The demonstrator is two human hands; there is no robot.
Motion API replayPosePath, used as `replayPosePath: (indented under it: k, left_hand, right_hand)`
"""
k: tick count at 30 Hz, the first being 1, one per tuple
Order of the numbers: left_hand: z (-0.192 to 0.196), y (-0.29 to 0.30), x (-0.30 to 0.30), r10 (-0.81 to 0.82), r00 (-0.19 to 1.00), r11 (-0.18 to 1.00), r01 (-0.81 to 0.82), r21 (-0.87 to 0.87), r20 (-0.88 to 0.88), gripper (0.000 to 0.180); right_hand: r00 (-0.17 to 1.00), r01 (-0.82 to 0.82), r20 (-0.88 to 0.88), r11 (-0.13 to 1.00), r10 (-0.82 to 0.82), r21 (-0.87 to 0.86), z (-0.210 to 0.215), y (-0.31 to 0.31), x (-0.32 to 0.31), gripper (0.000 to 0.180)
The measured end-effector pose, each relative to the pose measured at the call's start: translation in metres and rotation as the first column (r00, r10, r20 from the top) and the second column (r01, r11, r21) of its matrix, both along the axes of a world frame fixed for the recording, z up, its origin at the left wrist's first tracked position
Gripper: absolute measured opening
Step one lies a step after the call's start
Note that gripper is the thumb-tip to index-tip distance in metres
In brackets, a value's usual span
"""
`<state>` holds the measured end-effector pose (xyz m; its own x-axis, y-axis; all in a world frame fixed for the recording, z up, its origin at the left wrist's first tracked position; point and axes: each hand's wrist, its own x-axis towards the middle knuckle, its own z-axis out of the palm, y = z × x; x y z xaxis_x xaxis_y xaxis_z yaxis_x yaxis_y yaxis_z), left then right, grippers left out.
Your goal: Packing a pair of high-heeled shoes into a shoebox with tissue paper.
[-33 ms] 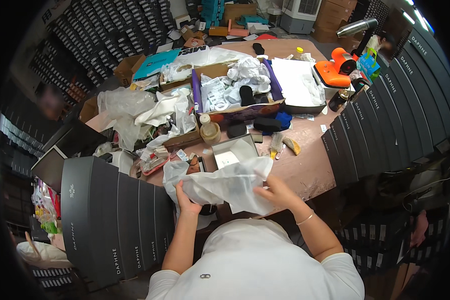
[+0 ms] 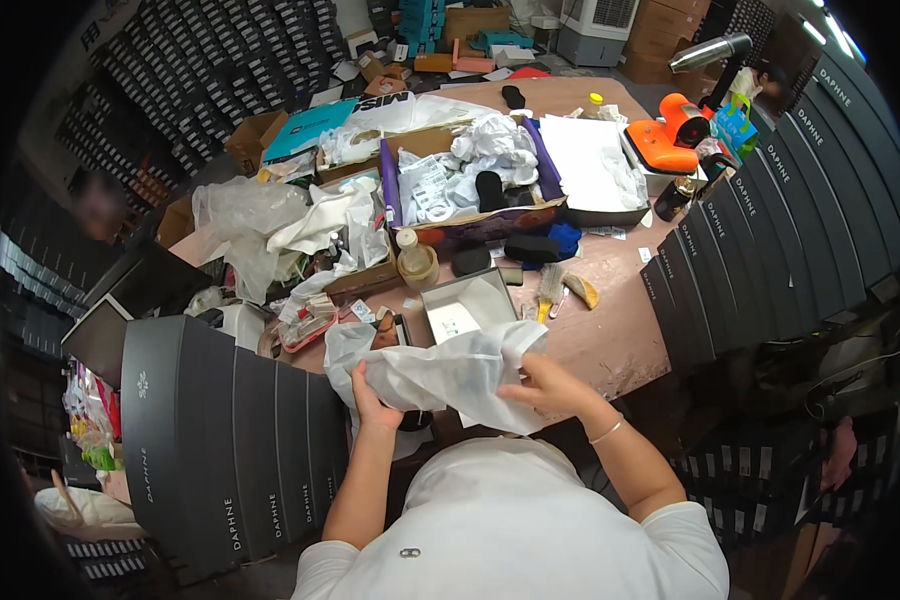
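Observation:
A translucent white bag stretches between my two hands above the table's near edge. My left hand is closed around its left part. What lies inside the bag, if anything, I cannot make out. At the bag's right end, my right hand has its fingers bent against the plastic, and some fingertips are hidden by it. Just beyond the bag sits an open grey box with a white inside. A brush with a yellow handle lies to the right of that box.
Stacks of dark shoe boxes flank me at left and right. Across the table are a purple carton of crumpled paper, a jar, an orange device and a lidless box of white sheets.
My right hand has shifted slightly left along with the bag's right end, which is now more bunched. My left hand stays in place.

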<state>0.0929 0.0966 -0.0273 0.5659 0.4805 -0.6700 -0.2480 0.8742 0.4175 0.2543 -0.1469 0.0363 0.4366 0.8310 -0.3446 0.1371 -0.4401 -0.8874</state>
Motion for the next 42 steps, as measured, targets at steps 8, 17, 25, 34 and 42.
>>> replayPosePath:
  k: [8, 17, 25, 34, 42]
  left_hand:
    - [0.004, -0.003, 0.000, -0.164, 0.986, 0.965, 0.159, 0.207, 0.007, 0.048]
    - [0.030, -0.014, -0.016, -0.845, 0.523, 0.419, 0.774, 0.474, -0.108, 0.078]
    - [-0.011, -0.059, 0.032, -0.764, 0.638, 0.627, 0.695, 0.351, 0.100, 0.023]
    - [-0.018, -0.092, 0.052, -0.786, 0.601, 0.604, 0.701, 0.378, 0.143, 0.035]
    - [-0.005, 0.002, 0.105, -0.206, 0.941, 0.975, 0.173, 0.141, 0.269, 0.032]
  right_hand:
    - [0.763, 0.234, -0.647, 0.931, 0.004, 0.281, -0.036, -0.004, -0.015, 0.066]
    - [0.397, 0.553, -0.905, 0.827, -0.152, 0.103, -0.017, -0.047, -0.021, 0.052]
    - [0.570, 0.648, -0.783, 0.722, -0.248, 0.243, -0.014, -0.085, -0.021, 0.055]
    - [0.591, 0.686, -0.759, 0.666, -0.275, 0.293, -0.016, -0.100, -0.026, 0.073]
    - [0.781, 0.345, -0.624, 0.853, -0.029, 0.393, 0.001, -0.104, -0.030, 0.102]
